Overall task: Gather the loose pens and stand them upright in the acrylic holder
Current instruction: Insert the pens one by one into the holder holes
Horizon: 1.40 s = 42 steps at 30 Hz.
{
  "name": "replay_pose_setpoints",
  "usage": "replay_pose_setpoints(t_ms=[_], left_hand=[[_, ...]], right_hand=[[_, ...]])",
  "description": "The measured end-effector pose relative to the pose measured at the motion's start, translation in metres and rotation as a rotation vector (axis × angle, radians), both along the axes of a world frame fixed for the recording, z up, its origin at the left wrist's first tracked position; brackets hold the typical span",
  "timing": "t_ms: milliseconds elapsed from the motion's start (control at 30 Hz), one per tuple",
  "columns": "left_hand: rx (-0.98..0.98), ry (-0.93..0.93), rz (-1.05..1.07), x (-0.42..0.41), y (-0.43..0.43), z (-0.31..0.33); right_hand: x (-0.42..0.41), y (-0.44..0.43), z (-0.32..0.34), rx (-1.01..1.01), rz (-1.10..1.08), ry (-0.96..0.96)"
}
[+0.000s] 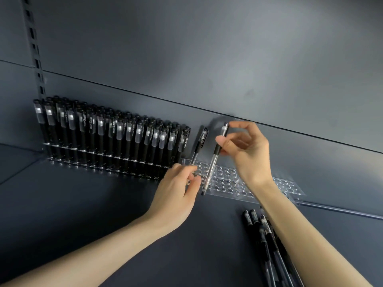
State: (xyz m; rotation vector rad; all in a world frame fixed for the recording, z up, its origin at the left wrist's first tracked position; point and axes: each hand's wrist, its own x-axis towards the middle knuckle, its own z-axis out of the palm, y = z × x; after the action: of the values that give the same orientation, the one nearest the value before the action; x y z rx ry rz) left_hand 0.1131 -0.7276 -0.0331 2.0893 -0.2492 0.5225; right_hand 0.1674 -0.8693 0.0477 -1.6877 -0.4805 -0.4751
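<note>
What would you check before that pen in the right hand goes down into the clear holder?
1. Grip: the right hand pinches the held pen by its upper half. Ok.
2. Pen upright: it leans, with its top to the right and its tip to the lower left. Not ok.
3. Tip over a hole: the tip is at the front edge of the acrylic holder, but whether it meets a hole is unclear. Cannot tell.
4. Free holes: many show empty. Ok.
5. Left hand clear of the path: its fingers are right beside the tip. Not ok.
6. Standing pen out of the way: it is behind the held one. Ok.
</note>
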Motion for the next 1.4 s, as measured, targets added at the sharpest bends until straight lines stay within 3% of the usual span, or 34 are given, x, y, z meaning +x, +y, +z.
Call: replay_pose_setpoints(t_ms=[133,367,567,1000,1400], left_hand=[[0.437,-0.247,0.169,0.006,0.008,-0.008],[0.680,-0.281,0.180,0.008,0.006,-0.020],[0.744,-0.248,0.189,0.007,0.006,-0.018],[0.736,-0.208,0.200,0.004,0.004,-0.014],[0.718,-0.156,0.174,0.000,0.003,-0.008]], right_hand=[[0.012,-0.003,0.010,0.046,-0.146,-0.125],[0.021,0.008,0.002,0.039,-0.231,-0.222],[0.023,0.014,-0.005,0.006,-0.215,-0.242],[0.028,0.009,-0.022,-0.299,-0.141,-0.154],[0.017,0.003,-0.022,-0.346,-0.221,-0.176]])
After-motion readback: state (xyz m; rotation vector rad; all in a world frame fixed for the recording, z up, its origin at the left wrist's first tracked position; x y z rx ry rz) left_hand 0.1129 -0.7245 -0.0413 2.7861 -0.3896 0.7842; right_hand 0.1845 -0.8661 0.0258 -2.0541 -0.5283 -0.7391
